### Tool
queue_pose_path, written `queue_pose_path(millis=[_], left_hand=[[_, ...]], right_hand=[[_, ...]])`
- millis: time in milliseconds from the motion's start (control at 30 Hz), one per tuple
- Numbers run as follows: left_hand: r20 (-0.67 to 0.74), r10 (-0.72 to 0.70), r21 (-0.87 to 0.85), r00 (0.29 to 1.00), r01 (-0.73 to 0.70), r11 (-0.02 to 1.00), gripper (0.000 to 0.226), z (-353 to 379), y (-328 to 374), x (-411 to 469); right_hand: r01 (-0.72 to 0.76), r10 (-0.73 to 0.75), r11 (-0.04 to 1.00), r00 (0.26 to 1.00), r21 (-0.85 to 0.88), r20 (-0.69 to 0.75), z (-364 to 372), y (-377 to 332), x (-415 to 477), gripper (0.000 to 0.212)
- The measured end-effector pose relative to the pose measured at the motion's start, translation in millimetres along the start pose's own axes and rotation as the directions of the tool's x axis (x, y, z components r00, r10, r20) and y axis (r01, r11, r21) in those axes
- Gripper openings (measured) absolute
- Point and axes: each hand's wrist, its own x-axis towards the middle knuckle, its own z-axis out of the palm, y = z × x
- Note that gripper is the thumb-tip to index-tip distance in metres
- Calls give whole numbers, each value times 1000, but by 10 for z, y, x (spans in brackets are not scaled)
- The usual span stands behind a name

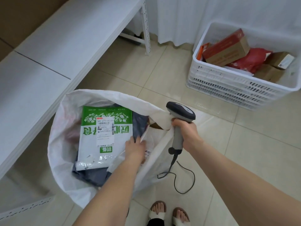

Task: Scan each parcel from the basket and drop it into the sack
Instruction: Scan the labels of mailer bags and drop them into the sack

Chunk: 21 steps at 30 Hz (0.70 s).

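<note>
Fingers (pixel 130 141) of the left hand (pixel 136 148) lie almost straight, down inside the sack (pixel 61 128). They touch the parcels there and hold nothing that I can see. On top of the pile lies a green parcel (pixel 101 144), label up, with a dark parcel (pixel 140 123) just beside it. The right hand (pixel 185 131) is wrapped tight round the scanner (pixel 180 111). The sack's rim looks bunched up against that hand, maybe to keep the mouth wide. So I think this is the drop step, and it is nearly done. The basket (pixel 211 79) sits well apart on the floor, with a box (pixel 228 49), a red bag (pixel 249 61) and more inside. Next, the left hand should come out, reach over to the basket and pick one parcel, turning its label up for the scanner.
</note>
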Motion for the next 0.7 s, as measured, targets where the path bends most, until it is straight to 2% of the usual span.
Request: queue_pose_path(millis=[67, 133, 233, 300, 333, 400, 500, 700], left_hand=[[27, -34, 77, 999, 32, 997, 75, 35, 38, 123], [115, -57, 113, 992, 44, 993, 77, 82, 4, 221], [229, -73, -34, 971, 83, 996, 75, 24, -84, 231], [167, -59, -268, 984, 102, 958, 62, -103, -121, 174], [127, -67, -409, 990, 113, 905, 55, -180, -148, 135], [80, -109, -561, 991, 135, 817, 48, -356, -226, 28], [80, -154, -556, 985, 172, 813, 50, -672, -333, -218], [-2, -146, -573, 989, 118, 811, 41, -1538, -488, -776]], right_hand=[[-14, 15, 999, 1000, -33, 12, -48, 42, 92, 13], [-9, 8, 996, 1000, -84, -5, -95, 77, 176, 9], [-5, 4, 990, 1000, -140, -6, -126, 101, 233, 14], [-15, 18, 987, 1000, -159, 20, -115, 94, 173, 22], [-18, 24, 987, 999, -162, 34, -106, 74, 119, 23], [-20, 29, 986, 998, -166, 57, -91, 9, -18, 22], [-29, 40, 981, 998, -194, 54, -84, -155, -294, 19], [-16, 22, 992, 999, -123, 47, -127, -644, -947, 17]])
